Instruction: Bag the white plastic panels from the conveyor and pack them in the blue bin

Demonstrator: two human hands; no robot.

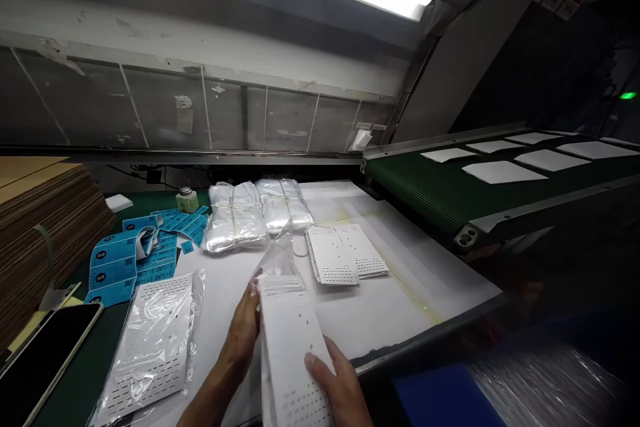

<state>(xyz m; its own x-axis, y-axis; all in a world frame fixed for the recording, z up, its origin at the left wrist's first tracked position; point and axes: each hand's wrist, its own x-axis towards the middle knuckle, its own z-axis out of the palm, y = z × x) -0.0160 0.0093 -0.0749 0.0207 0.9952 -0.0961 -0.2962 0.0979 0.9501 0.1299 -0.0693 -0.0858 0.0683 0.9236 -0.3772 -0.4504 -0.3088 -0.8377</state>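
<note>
In my right hand is a stack of white perforated cards, gripped along its right side with the thumb on top. A clear plastic bag meets the stack's far end, and my left hand grips the bag there at the left edge. How far the cards sit inside the bag I cannot tell. To the left lies a bagged stack of the same cards. Beyond my hands, two loose stacks of cards rest side by side on the white work surface.
Tied bundles of clear bags lie at the back. Blue label strips, a small jar, a phone and a cardboard pile fill the left. At right, a green conveyor belt carries several white pieces.
</note>
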